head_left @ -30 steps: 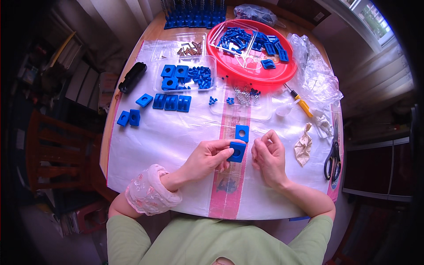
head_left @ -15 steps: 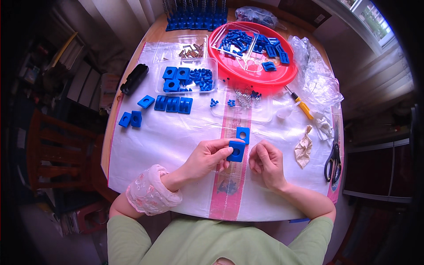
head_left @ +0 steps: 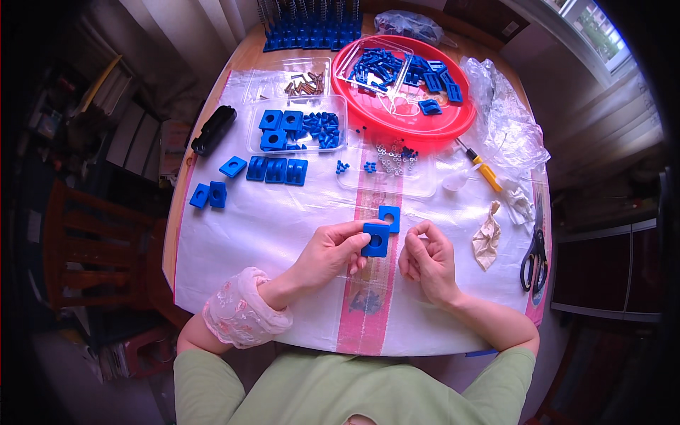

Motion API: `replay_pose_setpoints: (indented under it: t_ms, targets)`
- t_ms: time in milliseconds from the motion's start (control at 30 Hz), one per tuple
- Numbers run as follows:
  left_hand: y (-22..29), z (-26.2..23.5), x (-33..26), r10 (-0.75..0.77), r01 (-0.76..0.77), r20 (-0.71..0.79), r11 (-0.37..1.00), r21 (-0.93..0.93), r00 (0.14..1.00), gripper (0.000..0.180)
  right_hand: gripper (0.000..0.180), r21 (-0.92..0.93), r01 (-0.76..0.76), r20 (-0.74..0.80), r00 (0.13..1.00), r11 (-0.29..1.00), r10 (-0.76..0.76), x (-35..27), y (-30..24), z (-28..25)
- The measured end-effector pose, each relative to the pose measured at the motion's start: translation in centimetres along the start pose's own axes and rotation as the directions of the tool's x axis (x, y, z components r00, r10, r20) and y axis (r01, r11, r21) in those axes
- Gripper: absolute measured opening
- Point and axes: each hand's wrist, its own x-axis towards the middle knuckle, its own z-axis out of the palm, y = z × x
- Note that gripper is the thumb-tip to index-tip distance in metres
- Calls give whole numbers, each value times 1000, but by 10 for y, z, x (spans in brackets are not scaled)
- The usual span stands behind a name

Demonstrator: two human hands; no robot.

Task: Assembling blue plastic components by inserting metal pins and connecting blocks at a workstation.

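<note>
My left hand point(head_left: 327, 251) pinches a blue square plastic plate with a round hole point(head_left: 376, 248), thumb on its face and fingers behind. A second blue plate point(head_left: 389, 212) lies on the cloth just beyond it, partly overlapped by the held one. To the right, my right hand point(head_left: 429, 263) is closed with curled fingers, apart from the plate. Whether those fingers pinch something small cannot be made out. Farther left, a row of blue blocks point(head_left: 276, 170) and several loose blue pieces point(head_left: 217, 195) rest on the cloth.
Beyond my hands stand a clear box of blue parts point(head_left: 343, 112), a lid with small white nuts point(head_left: 394, 157) and a red basin point(head_left: 453, 127). On the right lie a yellow-handled screwdriver point(head_left: 489, 176), a crumpled beige scrap point(head_left: 487, 237) and black scissors point(head_left: 536, 262). A black case point(head_left: 214, 130) is at left.
The held plate has shifted slightly left in my left hand. My right hand's index finger has risen and bends more, while that hand stays in nearly the same place.
</note>
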Motion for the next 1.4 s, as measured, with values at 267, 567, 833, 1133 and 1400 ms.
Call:
replay_pose_setpoints:
  t_ms: [267, 567, 833, 1133, 1400]
  targets:
    - [0, -1, 0, -3, 3, 3, 1000, 18, 1000, 34, 9, 39, 57, 0, 998, 998, -57, 2, 4, 1]
    - [4, 10, -6, 51, -68, 75, 971, 231, 996, 33, 18, -94, 70, 86, 994, 993, -62, 0, 2, 2]
    - [5, 13, -7, 100, -125, 88, 926, 355, 991, 31, 17, -90, 15, 83, 997, 996, -7, -2, 0, 2]
    - [0, 16, -5, 273, -317, 161, 837, 447, 948, 36, 13, -106, 34, 117, 993, 994, -22, -3, 3, -1]
    - [-3, 13, -5, 232, -277, 157, 870, 408, 960, 33, 14, -94, 44, 116, 993, 995, -33, -3, 3, 0]
